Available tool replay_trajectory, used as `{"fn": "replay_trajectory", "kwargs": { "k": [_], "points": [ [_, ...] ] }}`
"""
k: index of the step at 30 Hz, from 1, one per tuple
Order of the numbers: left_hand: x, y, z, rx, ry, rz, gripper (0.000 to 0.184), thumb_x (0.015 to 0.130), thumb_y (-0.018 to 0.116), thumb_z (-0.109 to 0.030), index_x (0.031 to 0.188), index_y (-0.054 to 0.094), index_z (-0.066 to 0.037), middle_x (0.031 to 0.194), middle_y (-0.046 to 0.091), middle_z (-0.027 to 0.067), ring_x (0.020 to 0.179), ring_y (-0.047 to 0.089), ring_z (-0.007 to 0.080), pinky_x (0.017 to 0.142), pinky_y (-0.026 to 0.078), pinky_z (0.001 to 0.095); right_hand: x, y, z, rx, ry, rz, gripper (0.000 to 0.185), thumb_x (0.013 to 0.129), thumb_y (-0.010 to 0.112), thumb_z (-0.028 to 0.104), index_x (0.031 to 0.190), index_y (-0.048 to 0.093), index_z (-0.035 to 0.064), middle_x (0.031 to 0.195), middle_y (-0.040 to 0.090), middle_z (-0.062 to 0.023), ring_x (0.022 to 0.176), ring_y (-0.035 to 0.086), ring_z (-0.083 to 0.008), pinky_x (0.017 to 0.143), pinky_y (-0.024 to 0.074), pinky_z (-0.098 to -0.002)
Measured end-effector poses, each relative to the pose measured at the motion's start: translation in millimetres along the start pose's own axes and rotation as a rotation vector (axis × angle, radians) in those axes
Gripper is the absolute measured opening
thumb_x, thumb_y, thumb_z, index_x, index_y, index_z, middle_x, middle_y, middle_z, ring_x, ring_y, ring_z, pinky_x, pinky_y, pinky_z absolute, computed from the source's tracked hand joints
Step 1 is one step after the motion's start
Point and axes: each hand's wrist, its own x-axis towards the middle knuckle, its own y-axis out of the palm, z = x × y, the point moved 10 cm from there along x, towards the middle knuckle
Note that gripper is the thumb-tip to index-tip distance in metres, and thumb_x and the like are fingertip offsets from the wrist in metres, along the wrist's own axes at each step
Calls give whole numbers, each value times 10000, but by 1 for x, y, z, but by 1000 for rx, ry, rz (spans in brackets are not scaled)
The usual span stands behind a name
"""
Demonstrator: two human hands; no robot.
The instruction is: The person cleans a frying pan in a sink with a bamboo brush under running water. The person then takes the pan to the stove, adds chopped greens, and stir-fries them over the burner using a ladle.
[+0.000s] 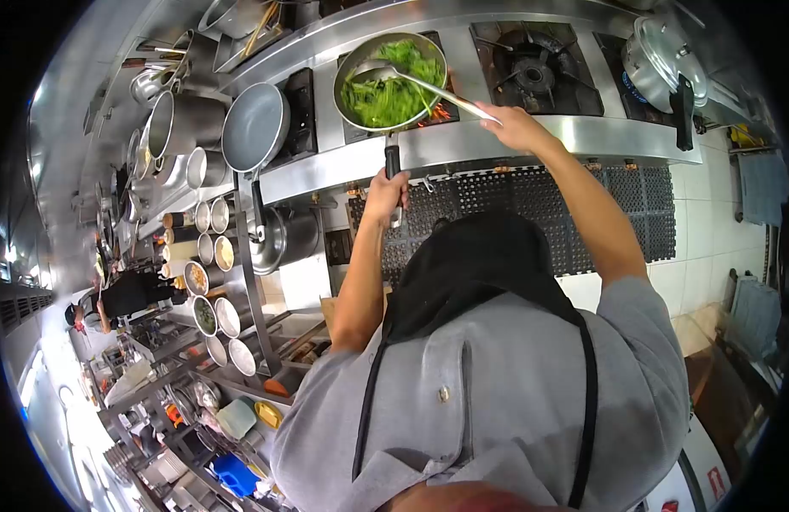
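A frying pan (pixel 336 96) full of chopped leafy greens (pixel 379 104) sits over a lit burner, with orange flame showing at its lower right edge. My left hand (pixel 386 196) is wrapped round the pan's black handle (pixel 393 158). My right hand (pixel 521 130) grips the end of a long metal serving spoon (pixel 450 97). The spoon's bowl rests among the greens at the left of the pan.
A grey frying pan (pixel 256 128) sits left on the stove, handle jutting over the edge. Right are a bare burner (pixel 535 75) and a pressure cooker (pixel 663 60) over blue flame. Several ingredient containers (pixel 205 316) line the left counter; another person (pixel 130 294) stands far left.
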Motion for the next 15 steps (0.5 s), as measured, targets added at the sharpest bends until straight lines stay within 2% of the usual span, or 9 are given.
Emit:
{"fn": "replay_trajectory", "kwargs": {
  "k": [2,3,5,7,8,10,13,14,15],
  "points": [
    [-37,-2,-2,66,21,-40,147,902,595,-132,888,521,-6,545,514,37,420,494,145,415,420,315,1,-9,-6,71,15,197,470,947,598,261,1405,524,184,1267,625,-179,1102,634,-353,955,489,-412],
    [-55,-4,-2,122,28,-84,146,902,593,-133,878,521,-8,545,513,35,418,494,144,411,418,314,-13,-40,-4,-27,-139,163,476,940,608,278,1400,533,186,1263,630,-177,1105,638,-343,954,489,-410],
    [-68,-10,3,68,-98,-11,121,904,576,-107,897,525,3,531,501,32,421,509,138,395,418,315,-3,-47,-54,-29,-44,107,473,941,604,290,1399,539,190,1264,637,-162,1103,650,-312,952,491,-400],
    [-24,-13,-3,181,-43,14,109,904,566,-98,916,540,8,530,504,37,418,497,138,407,426,310,3,-50,3,-77,-52,74,473,942,606,283,1403,539,198,1246,657,-145,1062,671,-273,927,501,-388],
    [0,-12,5,74,3,-81,126,896,573,-101,933,558,18,538,516,46,422,501,143,419,434,305,2,-43,14,-3,164,214,481,938,611,283,1406,536,200,1236,664,-139,1044,673,-272,915,503,-390],
    [-17,-10,23,149,7,-85,86,881,588,-78,901,555,0,551,513,34,418,493,141,413,424,307,-1,-46,6,38,246,352,495,924,629,284,1404,541,203,1199,683,-138,987,678,-277,881,509,-391],
    [-83,15,-34,149,-57,-96,108,875,548,-56,778,560,-8,524,507,43,415,490,145,439,457,307,21,-69,-55,-22,-140,164,475,918,635,276,1379,565,192,1237,663,-151,1097,651,-303,964,478,-383],
    [-54,10,-29,143,21,-41,112,873,543,-60,777,556,-4,527,507,45,416,493,148,449,460,311,27,-67,-38,-33,-59,170,483,917,638,299,1385,559,212,1260,646,-167,1188,605,-318,1027,437,-387],
    [-24,2,-9,136,66,13,117,872,537,-65,777,552,1,530,507,47,417,495,151,460,463,315,42,-47,-36,33,-188,13,484,923,627,312,1393,554,223,1218,667,-178,975,691,-294,891,518,-371]
  ]
}}
